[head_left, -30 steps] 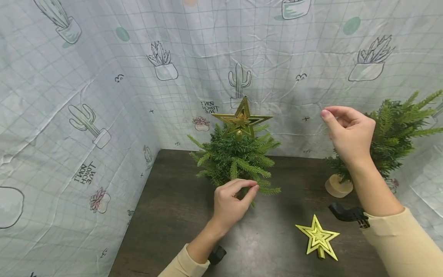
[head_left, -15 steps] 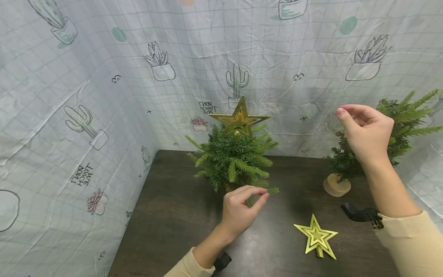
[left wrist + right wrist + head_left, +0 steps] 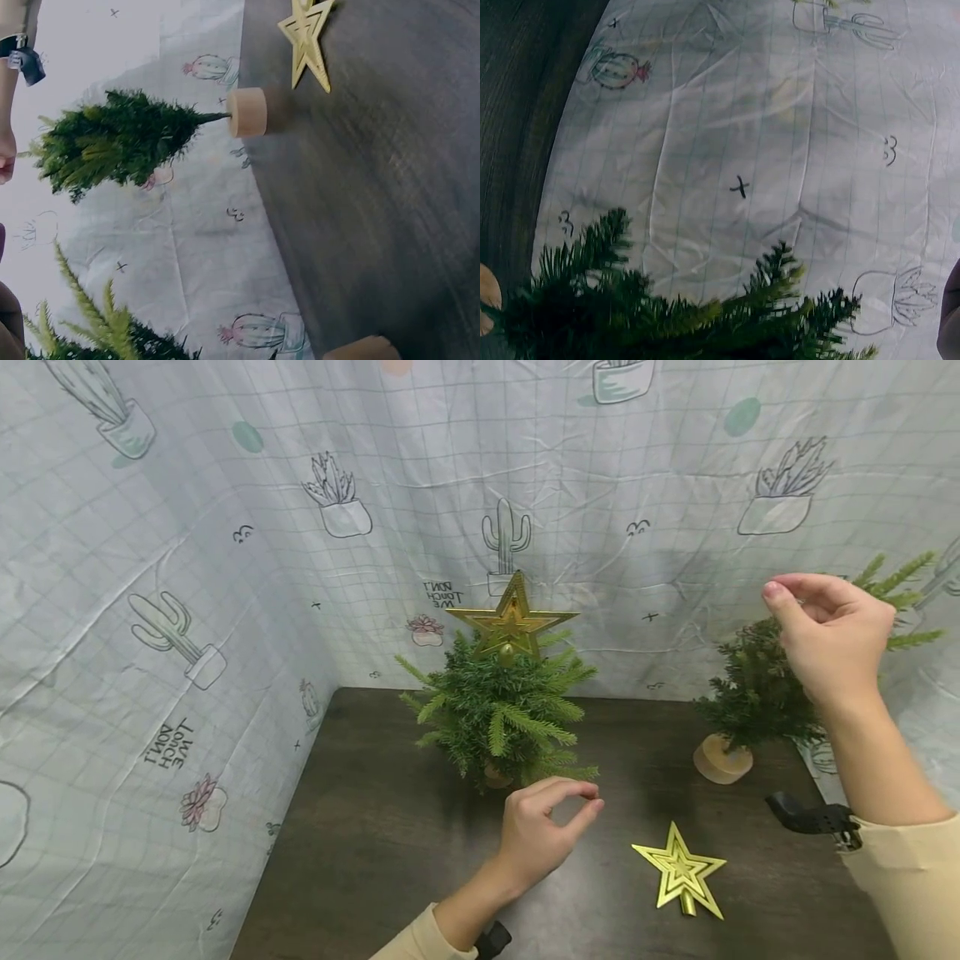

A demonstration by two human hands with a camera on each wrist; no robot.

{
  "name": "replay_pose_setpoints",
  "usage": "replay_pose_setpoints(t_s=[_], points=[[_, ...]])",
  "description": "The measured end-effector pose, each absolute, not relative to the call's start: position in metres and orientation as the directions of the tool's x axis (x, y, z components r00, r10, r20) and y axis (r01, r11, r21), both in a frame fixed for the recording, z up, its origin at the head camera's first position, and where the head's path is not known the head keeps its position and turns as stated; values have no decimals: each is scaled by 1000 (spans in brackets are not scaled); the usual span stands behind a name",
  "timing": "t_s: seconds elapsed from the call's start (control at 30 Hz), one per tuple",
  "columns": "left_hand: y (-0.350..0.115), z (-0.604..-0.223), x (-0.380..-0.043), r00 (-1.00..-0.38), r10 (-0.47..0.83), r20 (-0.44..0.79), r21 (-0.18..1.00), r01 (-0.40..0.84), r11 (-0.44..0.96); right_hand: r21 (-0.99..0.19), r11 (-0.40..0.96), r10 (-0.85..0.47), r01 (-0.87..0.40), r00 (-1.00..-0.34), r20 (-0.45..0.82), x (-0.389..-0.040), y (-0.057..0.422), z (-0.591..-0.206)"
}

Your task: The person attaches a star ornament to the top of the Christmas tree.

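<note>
A small artificial Christmas tree (image 3: 498,710) stands in the middle, with a gold star topper (image 3: 514,620) upright on its top. In front of it my left hand (image 3: 540,831) hovers over the table, fingers loosely bent, thumb and fingertips close together, with nothing visible between them. My right hand (image 3: 840,631) is raised in front of the second artificial Christmas tree (image 3: 765,689), hiding part of its branches. Its fingers are loosely curved, thumb near the index finger, and no held thing shows. Another gold star topper (image 3: 681,868) lies flat on the table between the forearms.
The dark wooden table (image 3: 360,827) meets a white curtain (image 3: 600,485) printed with cacti at the back and left. The second tree has a round wooden base (image 3: 722,758). A black wrist mount (image 3: 813,817) sits at the right cuff.
My right hand has moved right, farther across the second tree. The left hand has drifted right and toward the front, away from the middle tree. Both trees and stars stay put.
</note>
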State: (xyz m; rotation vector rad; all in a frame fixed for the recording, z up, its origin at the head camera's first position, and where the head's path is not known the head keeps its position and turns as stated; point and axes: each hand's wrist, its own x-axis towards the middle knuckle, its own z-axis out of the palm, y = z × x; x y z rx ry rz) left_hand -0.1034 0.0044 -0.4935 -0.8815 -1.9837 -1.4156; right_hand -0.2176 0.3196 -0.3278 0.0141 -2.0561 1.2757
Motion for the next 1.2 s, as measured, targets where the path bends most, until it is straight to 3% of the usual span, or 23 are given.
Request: replay_pose_setpoints(t_s=[0.33,0.6,0.9,1.2], points=[[19,-509,-100,-666,220,713,617,745,254,-758,588,366,-282,-743,561,-220,346,-317],[23,-512,-100,-670,233,705,617,741,265,-835,505,436,-218,-771,465,-221,367,-300],[31,-523,-100,-709,288,644,662,705,256,-812,582,455,-49,-808,374,-217,382,-291],[42,-539,-99,-783,324,532,763,608,219,-764,641,462,-74,-757,461,-222,398,-294]])
